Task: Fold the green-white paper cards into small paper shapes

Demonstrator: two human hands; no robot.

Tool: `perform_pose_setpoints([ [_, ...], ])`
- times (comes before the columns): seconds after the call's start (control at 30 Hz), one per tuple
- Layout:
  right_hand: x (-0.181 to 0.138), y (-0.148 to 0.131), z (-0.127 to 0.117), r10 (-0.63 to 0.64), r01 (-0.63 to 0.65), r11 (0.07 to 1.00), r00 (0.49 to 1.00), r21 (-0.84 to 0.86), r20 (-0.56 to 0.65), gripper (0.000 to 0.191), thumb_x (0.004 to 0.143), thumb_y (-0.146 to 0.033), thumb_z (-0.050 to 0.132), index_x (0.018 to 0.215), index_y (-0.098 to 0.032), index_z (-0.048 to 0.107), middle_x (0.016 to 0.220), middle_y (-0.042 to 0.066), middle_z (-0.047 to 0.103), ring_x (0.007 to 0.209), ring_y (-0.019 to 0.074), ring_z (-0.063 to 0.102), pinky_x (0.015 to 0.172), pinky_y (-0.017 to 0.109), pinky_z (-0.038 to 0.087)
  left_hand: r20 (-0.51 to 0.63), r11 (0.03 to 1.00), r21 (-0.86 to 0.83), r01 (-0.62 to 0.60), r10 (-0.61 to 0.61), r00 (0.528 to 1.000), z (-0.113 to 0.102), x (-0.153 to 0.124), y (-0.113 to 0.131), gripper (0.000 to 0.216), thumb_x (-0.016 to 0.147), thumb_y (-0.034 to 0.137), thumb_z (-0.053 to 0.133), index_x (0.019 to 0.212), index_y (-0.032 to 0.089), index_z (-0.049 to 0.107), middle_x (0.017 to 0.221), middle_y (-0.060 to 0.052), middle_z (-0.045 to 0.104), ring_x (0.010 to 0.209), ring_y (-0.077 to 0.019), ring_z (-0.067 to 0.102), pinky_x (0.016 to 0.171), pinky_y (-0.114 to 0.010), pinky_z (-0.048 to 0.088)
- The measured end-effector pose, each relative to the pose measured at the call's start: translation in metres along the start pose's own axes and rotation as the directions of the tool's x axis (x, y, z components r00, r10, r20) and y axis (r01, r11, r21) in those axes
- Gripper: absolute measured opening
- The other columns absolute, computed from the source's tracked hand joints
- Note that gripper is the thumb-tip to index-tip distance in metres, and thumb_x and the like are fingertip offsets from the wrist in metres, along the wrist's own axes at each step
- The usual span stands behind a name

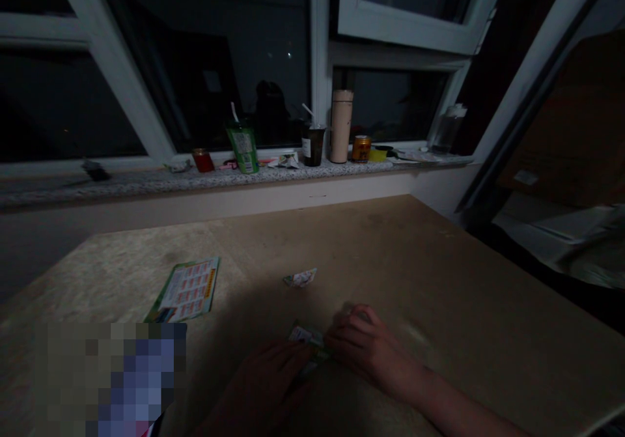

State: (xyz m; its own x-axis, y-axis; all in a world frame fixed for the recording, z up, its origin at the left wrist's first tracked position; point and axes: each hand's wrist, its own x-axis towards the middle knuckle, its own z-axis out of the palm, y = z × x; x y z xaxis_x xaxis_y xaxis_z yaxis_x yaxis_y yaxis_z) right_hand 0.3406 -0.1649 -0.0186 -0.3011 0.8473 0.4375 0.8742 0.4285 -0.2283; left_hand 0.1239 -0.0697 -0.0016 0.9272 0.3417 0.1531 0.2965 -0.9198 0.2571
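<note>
On my feed, the fingers of the bare right hand (374,349) are bent and bunched at the right end of a small, creased, green-and-white printed paper piece (306,336); those of the bare left hand (271,372) lie low across its near left side. The tips are hidden in shadow, so I cannot tell whether either hand pinches the paper or merely presses it. I'd judge it is kept between both hands, low over the flat tan tabletop (390,261), so it cannot slide. Just beyond them lies a small, pointed, folded printed paper scrap (300,279), probably there to stay out of the fingers' way. Farther left, a flat green-bordered rectangular printed sheet (188,287) seems set aside within reach. On the speckled stone windowsill (219,180) stand a green printed cup with a straw (243,147) and a tall pale-pink cylindrical flask (342,127), presumably where no elbow would knock them.
</note>
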Motion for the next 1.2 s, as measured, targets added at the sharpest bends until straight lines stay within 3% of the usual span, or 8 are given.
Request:
perform_pose_setpoints([
  [0.23,0.002,-0.002,-0.011,-0.005,0.013,0.995,0.997,0.098,-0.08,0.023,0.099,-0.023,0.039,0.109,-0.021,0.059,0.088,0.003,0.069,0.085,0.0174,0.06,0.085,0.036,0.037,-0.089,1.0,0.024,0.016,-0.014,0.996,0.0,-0.002,-0.013,0.036,0.082,0.012,0.049,0.113,0.026,0.061,0.111,0.0,0.07,0.098,-0.0214,0.066,0.09,-0.035,0.051],
  [0.47,0.004,0.0,-0.013,0.255,-0.213,0.939,0.958,0.27,-0.13,0.023,0.097,-0.026,0.043,0.081,-0.02,0.058,0.076,0.002,0.062,0.079,0.0166,0.057,0.081,0.035,0.038,-0.144,0.946,-0.169,0.276,-0.301,0.943,0.004,-0.003,-0.017,0.023,0.09,0.026,0.048,0.104,0.027,0.066,0.1,0.0,0.072,0.09,-0.0228,0.067,0.082,-0.038,0.054],
  [0.6,0.004,0.003,-0.007,0.308,-0.256,0.92,0.941,0.296,-0.141,0.023,0.096,-0.025,0.045,0.076,-0.02,0.055,0.074,0.0,0.06,0.079,0.0163,0.056,0.08,0.034,0.038,-0.185,0.92,-0.211,0.331,-0.37,0.911,0.005,-0.004,-0.013,0.026,0.09,0.033,0.05,0.109,0.025,0.065,0.105,-0.001,0.071,0.095,-0.0252,0.066,0.084,-0.04,0.054],
  [0.83,0.004,0.006,-0.005,0.334,-0.289,0.92,0.931,0.264,-0.146,0.02,0.094,-0.021,0.048,0.076,-0.02,0.055,0.076,0.0,0.06,0.08,0.0155,0.055,0.08,0.033,0.037,-0.216,0.905,-0.26,0.336,-0.394,0.894,0.013,-0.006,-0.015,0.034,0.09,0.03,0.051,0.123,0.025,0.055,0.117,-0.002,0.066,0.103,-0.0254,0.064,0.088,-0.042,0.053],
  [0.97,0.004,0.007,-0.003,0.366,-0.327,0.915,0.919,0.238,-0.144,0.022,0.094,-0.022,0.049,0.074,-0.019,0.055,0.074,0.0,0.059,0.079,0.0163,0.055,0.08,0.034,0.036,-0.235,0.922,-0.301,0.244,-0.319,0.918,0.012,-0.003,-0.013,0.039,0.091,0.025,0.049,0.13,0.027,0.045,0.128,-0.004,0.059,0.114,-0.0234,0.058,0.095,-0.041,0.049],
  [1.07,0.004,0.008,-0.001,0.385,-0.356,0.913,0.913,0.198,-0.135,0.023,0.094,-0.024,0.05,0.071,-0.019,0.054,0.074,0.0,0.058,0.079,0.0171,0.054,0.079,0.035,0.035,-0.244,0.95,-0.246,0.193,-0.253,0.936,0.011,-0.002,-0.01,0.042,0.091,0.02,0.047,0.132,0.029,0.042,0.137,-0.003,0.05,0.122,-0.0225,0.05,0.1,-0.041,0.044],
  [1.2,0.004,0.009,0.0,0.402,-0.387,0.91,0.911,0.145,-0.088,0.022,0.092,-0.022,0.053,0.07,-0.019,0.054,0.075,0.0,0.06,0.082,0.0173,0.055,0.081,0.035,0.034,-0.209,0.981,-0.12,0.155,-0.177,0.962,0.01,-0.003,-0.011,0.044,0.091,0.021,0.05,0.133,0.028,0.043,0.134,-0.003,0.054,0.119,-0.023,0.053,0.099,-0.039,0.045],
])
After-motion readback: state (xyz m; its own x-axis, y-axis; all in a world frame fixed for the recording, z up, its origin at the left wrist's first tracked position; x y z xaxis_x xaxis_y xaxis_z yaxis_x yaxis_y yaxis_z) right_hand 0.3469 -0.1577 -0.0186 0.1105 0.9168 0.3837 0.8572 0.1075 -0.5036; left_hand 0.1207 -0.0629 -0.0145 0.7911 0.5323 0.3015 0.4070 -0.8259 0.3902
